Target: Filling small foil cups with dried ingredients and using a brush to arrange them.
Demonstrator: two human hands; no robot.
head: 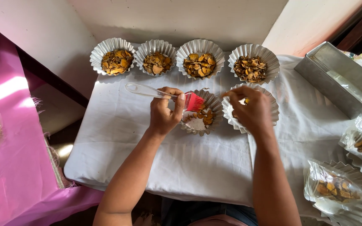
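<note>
We note the left hand (163, 114) clenched on a clear-handled red silicone brush (164, 94); its long axis runs left-right, bristles inside the fluted foil cup (214, 109). The right hand (253, 109), just right of that cup, pinches something small over a second foil cup (273, 109) toward the white-clothed table's (147, 142) back edge.

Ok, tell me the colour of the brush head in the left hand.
Red bristles on a clear handle, held by the left hand; seen in the head view.
</note>
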